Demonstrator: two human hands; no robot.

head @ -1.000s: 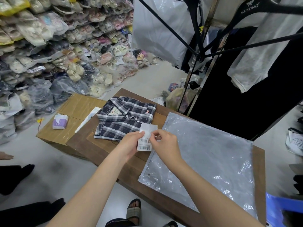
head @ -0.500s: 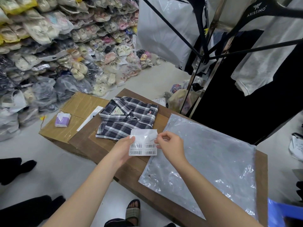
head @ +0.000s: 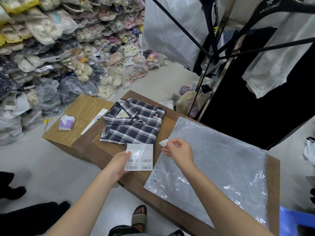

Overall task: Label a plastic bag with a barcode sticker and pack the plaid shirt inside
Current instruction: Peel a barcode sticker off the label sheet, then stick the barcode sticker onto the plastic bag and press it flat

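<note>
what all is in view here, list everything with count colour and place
plaid shirt: 1, navy and white, folded on wooden table
plastic bag: 1, clear, flat on table right of shirt
barcode sheet: 1, white, in left hand
peeled sticker: 1, white, pinched by right fingers
cardboard box: 1, brown, left of table
tissue pack: 1, purple and white, on box
bagged shoes: many, mostly pale, stacked far left
hanger: 1, black, top right
left hand: holds sheet
right hand: above bag's corner
</note>
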